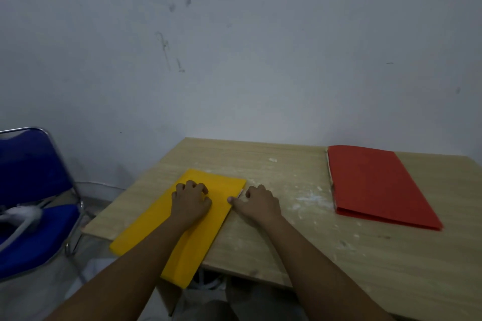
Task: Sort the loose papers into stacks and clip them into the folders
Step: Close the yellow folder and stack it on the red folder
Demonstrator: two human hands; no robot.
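Note:
A closed yellow folder [208, 229] lies at the table's left corner, and its near end hangs over the front edge. My left hand [190, 203] rests on top of it with the fingers curled, knuckles up. My right hand [257, 203] sits at the folder's right edge with curled fingers. Its thumb is against the edge, where a thin white sliver of paper [240, 193] shows between thumb and forefinger. A closed red folder [378, 185] lies at the right of the table, with paper edges showing along its left side. No loose sheets are in view.
The wooden table [287, 229] stands against a grey wall and has white smears between the two folders. A blue folding chair [34, 216] stands to the left of the table with a pale object on its seat.

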